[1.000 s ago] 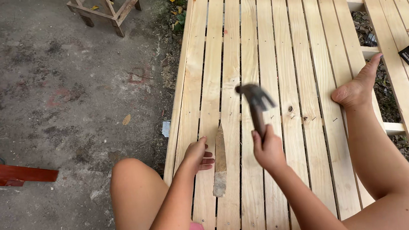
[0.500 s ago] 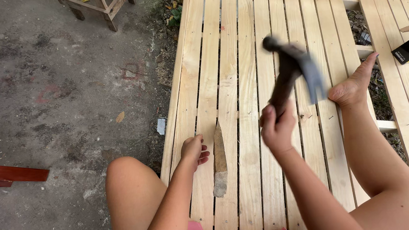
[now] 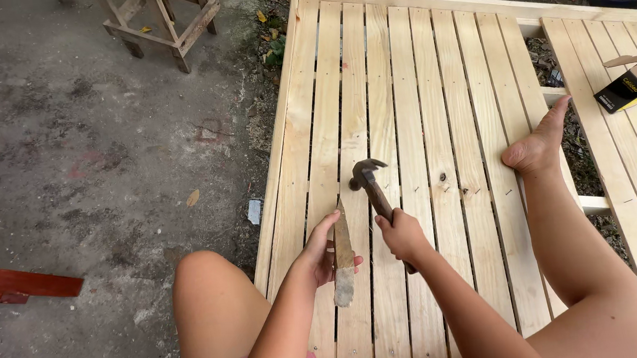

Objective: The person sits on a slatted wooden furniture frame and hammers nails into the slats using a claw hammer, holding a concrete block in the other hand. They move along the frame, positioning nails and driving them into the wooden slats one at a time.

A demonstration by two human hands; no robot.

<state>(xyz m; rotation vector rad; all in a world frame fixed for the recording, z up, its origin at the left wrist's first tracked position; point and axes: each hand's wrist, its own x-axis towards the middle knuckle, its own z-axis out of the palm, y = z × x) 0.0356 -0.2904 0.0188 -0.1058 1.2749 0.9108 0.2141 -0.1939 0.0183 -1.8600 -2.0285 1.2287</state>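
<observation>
I sit on a pale wooden slatted frame (image 3: pixel 417 78) lying on the ground. My right hand (image 3: pixel 400 235) grips the wooden handle of a claw hammer (image 3: pixel 368 181), whose dark metal head is down near the slats. My left hand (image 3: pixel 323 249) holds a thin, worn wooden wedge (image 3: pixel 343 257) upright in a gap between two slats, just left of the hammer head. My bare right foot (image 3: pixel 534 145) rests on a slat at the right, and my left knee (image 3: pixel 205 289) is bent over the frame's left edge.
A small open black and yellow cardboard box (image 3: pixel 636 80) lies on the slats at far right. A wooden stool (image 3: pixel 162 20) stands on the concrete floor at the top left. A red painted board (image 3: pixel 13 282) juts in from the left edge.
The hammer was raised high to the right half a second ago and has come down beside the wedge. My left hand has stayed on the wedge.
</observation>
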